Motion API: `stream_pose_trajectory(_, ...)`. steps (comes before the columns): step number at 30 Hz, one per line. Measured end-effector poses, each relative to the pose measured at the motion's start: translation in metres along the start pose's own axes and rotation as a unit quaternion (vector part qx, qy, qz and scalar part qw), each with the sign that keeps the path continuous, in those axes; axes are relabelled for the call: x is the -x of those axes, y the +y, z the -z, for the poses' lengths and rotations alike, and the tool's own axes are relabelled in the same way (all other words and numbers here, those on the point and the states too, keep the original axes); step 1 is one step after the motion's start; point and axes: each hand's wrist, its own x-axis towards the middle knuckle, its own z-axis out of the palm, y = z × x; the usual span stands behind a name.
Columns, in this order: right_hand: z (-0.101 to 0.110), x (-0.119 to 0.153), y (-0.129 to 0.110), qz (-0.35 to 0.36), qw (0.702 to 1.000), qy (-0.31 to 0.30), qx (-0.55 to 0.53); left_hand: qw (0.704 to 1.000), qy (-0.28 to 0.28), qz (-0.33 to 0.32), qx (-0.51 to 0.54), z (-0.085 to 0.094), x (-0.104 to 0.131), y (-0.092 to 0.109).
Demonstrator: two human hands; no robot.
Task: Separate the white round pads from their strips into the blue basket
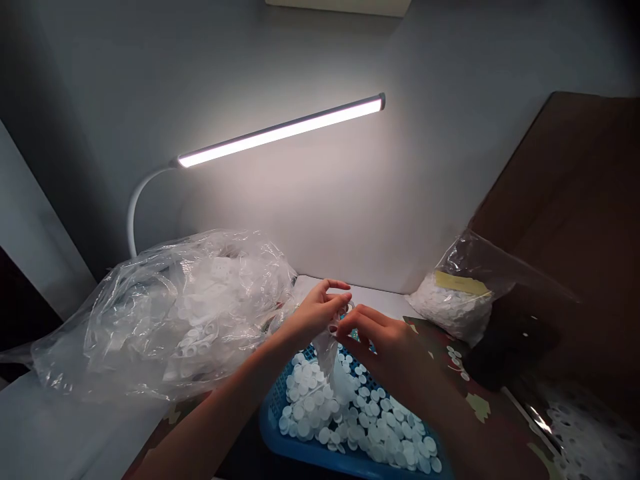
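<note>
My left hand [325, 310] and my right hand [374, 333] come together over a blue plastic basket [305, 452]. Between the closed fingertips of my left hand is a translucent plastic piece [327, 353], which hangs down toward the basket; its exact kind is unclear. Thumb and fingers of my right hand are bent in a pinch right beside it, and whatever they grip is too small to name. Many flat white round discs [395, 437] lie loose in the basket, partly covered by my hands and the hanging plastic.
A large clear plastic bag [145, 333] of white parts lies at the left. To the right stands a smaller bag of white pieces [445, 307] with a yellow label [463, 283]. A lit lamp [285, 130] reaches overhead. A dark object [515, 337] and a patterned cloth [450, 393] lie at right.
</note>
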Motion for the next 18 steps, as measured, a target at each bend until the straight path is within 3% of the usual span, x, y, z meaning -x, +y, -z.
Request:
stream_pose_trajectory(7,0.008,0.006,-0.002,0.035,0.996,-0.069,0.047,0.998,0.051,0.023,0.018,0.010,-0.010,0.003)
stream_pose_trajectory(12,0.012,0.013,-0.003,0.041,0.982,-0.182,-0.019,0.997,0.077,0.006,0.025,0.022,-0.014,0.012)
stream_pose_trajectory(18,0.011,0.011,-0.007,-0.003,0.987,-0.162,-0.009,0.997,0.070,0.007,0.020,0.021,-0.011,0.013)
